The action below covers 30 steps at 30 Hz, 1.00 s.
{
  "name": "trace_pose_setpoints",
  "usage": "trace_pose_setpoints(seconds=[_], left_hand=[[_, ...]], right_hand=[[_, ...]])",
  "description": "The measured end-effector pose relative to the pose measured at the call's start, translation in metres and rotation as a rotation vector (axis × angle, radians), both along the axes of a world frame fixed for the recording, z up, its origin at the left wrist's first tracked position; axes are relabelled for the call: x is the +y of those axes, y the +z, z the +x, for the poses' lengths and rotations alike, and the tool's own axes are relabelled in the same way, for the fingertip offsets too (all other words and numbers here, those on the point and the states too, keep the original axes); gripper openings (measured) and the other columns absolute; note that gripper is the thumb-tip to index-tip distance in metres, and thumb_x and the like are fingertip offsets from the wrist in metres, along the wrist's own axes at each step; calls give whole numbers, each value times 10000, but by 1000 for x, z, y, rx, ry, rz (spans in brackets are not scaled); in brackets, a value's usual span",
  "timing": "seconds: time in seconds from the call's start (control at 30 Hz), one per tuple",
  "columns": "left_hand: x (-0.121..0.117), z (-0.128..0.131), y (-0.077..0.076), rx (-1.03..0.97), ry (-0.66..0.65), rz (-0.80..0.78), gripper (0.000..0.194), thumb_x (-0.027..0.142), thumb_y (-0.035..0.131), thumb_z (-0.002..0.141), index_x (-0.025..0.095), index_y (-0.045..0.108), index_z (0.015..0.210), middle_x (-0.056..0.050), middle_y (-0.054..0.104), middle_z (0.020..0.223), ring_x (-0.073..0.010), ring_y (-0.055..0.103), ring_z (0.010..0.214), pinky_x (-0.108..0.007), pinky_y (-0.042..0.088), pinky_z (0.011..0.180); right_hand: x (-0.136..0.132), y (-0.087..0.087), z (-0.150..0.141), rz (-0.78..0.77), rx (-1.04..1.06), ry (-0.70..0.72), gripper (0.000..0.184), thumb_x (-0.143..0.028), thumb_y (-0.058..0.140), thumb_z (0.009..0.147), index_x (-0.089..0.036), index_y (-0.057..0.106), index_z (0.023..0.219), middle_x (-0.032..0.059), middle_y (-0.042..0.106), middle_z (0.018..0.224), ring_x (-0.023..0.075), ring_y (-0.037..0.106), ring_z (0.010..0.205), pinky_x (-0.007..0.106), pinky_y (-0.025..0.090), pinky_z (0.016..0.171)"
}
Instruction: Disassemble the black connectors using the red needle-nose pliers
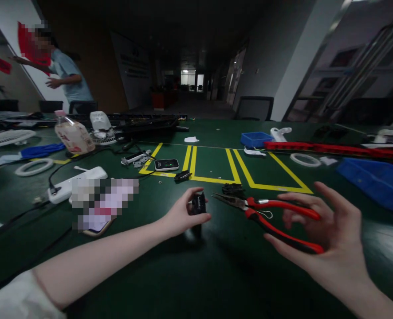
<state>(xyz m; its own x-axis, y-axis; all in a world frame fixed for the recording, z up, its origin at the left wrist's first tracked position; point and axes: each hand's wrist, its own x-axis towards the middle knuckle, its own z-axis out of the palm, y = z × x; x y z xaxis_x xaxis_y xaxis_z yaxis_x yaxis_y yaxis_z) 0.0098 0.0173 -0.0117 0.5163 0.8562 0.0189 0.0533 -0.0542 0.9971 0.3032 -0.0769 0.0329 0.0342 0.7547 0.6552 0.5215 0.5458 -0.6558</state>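
Note:
Between the thumb and fingers of my left hand is a small black plastic part, lifted above the green table. My right hand grips long-nose pliers by their red and black handles, which are spread apart. The pliers' jaws point left toward the black part and look nearly closed, with a gap between tips and part. Just behind the jaws lies a black part on the table. Another small black piece rests near the yellow tape. A thin white loop shows by the handles.
On the left lie a white power strip, a partly blurred phone, a bottle and cables. A white-framed device sits inside yellow tape. Blue bins stand right. A person stands behind the table at far left.

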Motion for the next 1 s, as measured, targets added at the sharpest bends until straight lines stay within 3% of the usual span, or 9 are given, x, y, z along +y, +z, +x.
trace_pose_setpoints(seconds=[0.17, 0.37, 0.5, 0.77, 0.9, 1.0], left_hand=[[4, 0, -4, -32, 39, -14, 865, 263, 900, 825, 192, 443, 1556, -206, 649, 1480, -308, 758, 1158, -566, 604, 1082], [5, -3, -2, -3, 17, 0, 931, 265, 903, 800, 210, 414, 1591, -187, 641, 1510, -315, 739, 1202, -548, 609, 1088], [6, -2, 0, 1, 44, 4, 930, 262, 883, 776, 173, 413, 1574, -187, 654, 1482, -326, 711, 1258, -525, 584, 1117], [4, -2, 2, 5, 29, 62, 877, 268, 810, 754, 166, 417, 1531, -180, 689, 1423, -355, 680, 1306, -518, 565, 1102], [3, -4, 4, 22, -12, 101, 904, 238, 724, 730, 113, 382, 1557, -202, 694, 1417, -359, 639, 1366, -535, 482, 1196], [3, -5, 4, 23, -39, 96, 925, 245, 710, 731, 100, 369, 1579, -208, 707, 1390, -365, 634, 1361, -551, 465, 1203]], right_hand=[[5, -1, -1, 28, 12, 54, 1141, -244, 991, 677, -578, 407, 1598, 23, 707, 1341, 267, 754, 981, 414, 684, 755], [10, -4, 3, -124, 99, 93, 1162, -248, 1032, 656, -525, 428, 1610, 61, 713, 1396, 207, 772, 875, 432, 701, 818], [13, -9, 9, -169, 114, 65, 1154, -270, 1048, 641, -510, 451, 1599, 47, 754, 1295, 186, 738, 815, 449, 680, 785], [-2, -7, 0, -215, -98, -16, 984, -651, 968, 696, -398, 575, 1563, 109, 698, 1448, 276, 698, 1000, 533, 589, 877], [-11, -10, -14, -243, 23, 76, 746, -629, 877, 819, -497, 554, 1478, 109, 662, 1434, 399, 676, 1299, 632, 565, 1085], [-14, -11, -22, -298, 52, 126, 755, -501, 900, 821, -529, 519, 1472, 99, 700, 1339, 385, 745, 1117, 629, 647, 958]])
